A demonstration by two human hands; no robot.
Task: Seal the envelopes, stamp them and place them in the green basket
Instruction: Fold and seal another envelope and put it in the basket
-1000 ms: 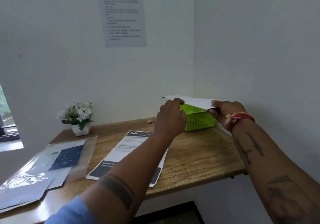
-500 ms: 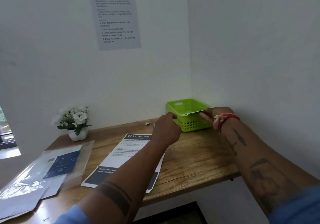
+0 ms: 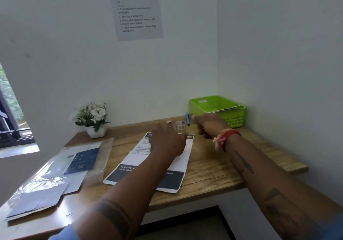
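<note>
Far right, an envelope (image 3: 227, 108) lies in the basket (image 3: 234, 117); both hands (image 3: 168, 143) hover empty, fingers loose; best reach the next envelope flat.

— What sort of place is this?
— A small office mailing corner: a wooden table (image 3: 209, 167) against white walls, a printed instruction sheet (image 3: 136, 9) taped up, a green basket (image 3: 233, 116), and a potted flower (image 3: 92, 117).

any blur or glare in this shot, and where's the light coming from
Head view: both hands, left and right, are motion-smeared; the plastic sleeve glares white; daylight enters from the window at left; the wall notice is soft.
</note>
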